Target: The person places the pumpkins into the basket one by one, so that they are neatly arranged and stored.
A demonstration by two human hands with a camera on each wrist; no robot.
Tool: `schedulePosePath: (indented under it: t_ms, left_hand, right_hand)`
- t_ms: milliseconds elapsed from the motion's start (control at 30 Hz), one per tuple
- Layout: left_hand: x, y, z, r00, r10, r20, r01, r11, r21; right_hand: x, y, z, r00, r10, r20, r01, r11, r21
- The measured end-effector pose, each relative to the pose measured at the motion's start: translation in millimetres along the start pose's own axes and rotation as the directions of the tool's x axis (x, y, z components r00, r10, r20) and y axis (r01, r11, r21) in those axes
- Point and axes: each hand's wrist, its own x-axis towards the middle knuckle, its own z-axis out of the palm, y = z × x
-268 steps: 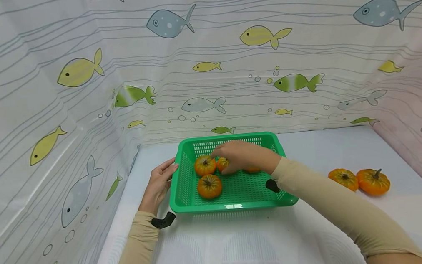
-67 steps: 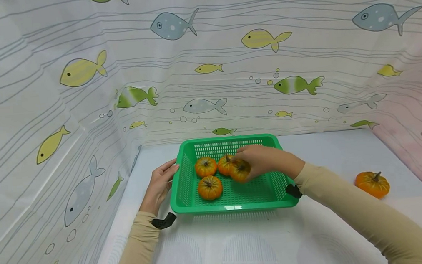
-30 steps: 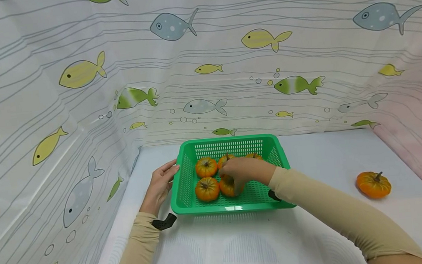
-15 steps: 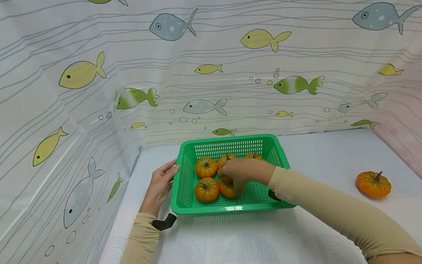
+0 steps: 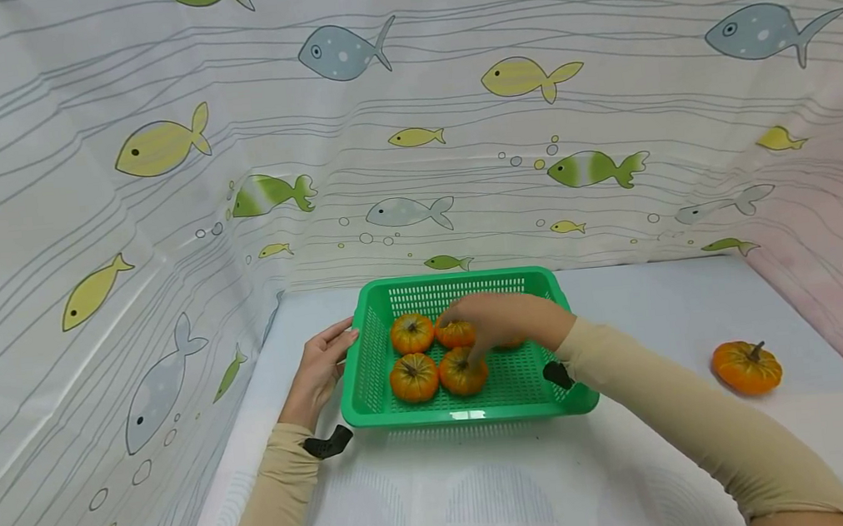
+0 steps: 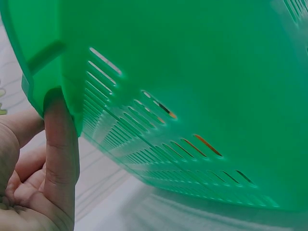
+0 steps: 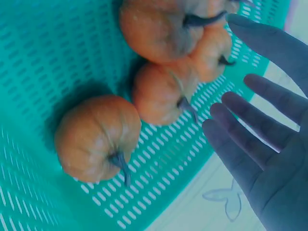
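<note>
Inside the green slotted plastic basket (image 5: 405, 419) sit several small orange pumpkins, two in the front row and three behind. My left hand (image 5: 319, 364) grips the basket's left rim, with a finger hooked under the lip in the left wrist view. My right hand (image 5: 503, 318) hovers over the basket with fingers spread and holds nothing. Below its fingertips lies the front middle pumpkin (image 5: 461, 376), beside the front left pumpkin (image 5: 414, 378). That hand partly covers the back middle pumpkin (image 5: 456, 334) and back right pumpkin. In the right wrist view, an end pumpkin (image 7: 98, 139) shows its dark stem.
One more pumpkin (image 5: 747, 368) lies on the white table (image 5: 643, 302) to the right of the basket. Fish-patterned sheeting (image 5: 462, 209) rises behind the table and along both sides.
One of the two pumpkins on the right of the table has gone into the basket's front row. My right hand has let go of it and lifted slightly. My left hand stays at the rim.
</note>
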Motion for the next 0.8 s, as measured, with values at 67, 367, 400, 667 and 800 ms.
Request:
schedulePosePath:
  t_ms: [67, 367, 400, 667, 800]
  left_hand:
    - [0.2, -0.1, 0.4, 1.000, -0.003, -0.006, 0.003, 1.000, -0.003]
    - [-0.1, -0.2, 0.5, 1.000, 0.010, 0.010, -0.010, 1.000, 0.011]
    - [-0.2, -0.1, 0.8, 1.000, 0.011, 0.006, -0.012, 1.000, 0.010]
    - [-0.6, -0.4, 0.3, 1.000, 0.014, 0.014, -0.014, 1.000, 0.005]
    - [-0.2, -0.4, 0.1, 1.000, 0.012, 0.017, -0.012, 1.000, 0.009]
  right_hand:
    - [-5.0, 2.6, -5.7, 1.000, -0.001, -0.012, 0.001, 1.000, -0.015]
    - [-34.9, 20.8, -23.3, 0.995, -0.004, -0.103, 0.002, 1.000, -0.020]
    - [-39.0, 22.4, -24.3, 0.994, -0.002, -0.110, 0.000, 1.000, -0.013]
    - [-64.8, 41.5, -26.4, 0.989, 0.026, -0.143, -0.024, 1.000, 0.012]
    - [-79.2, 51.3, -25.8, 0.982, 0.028, -0.185, -0.030, 1.000, -0.006]
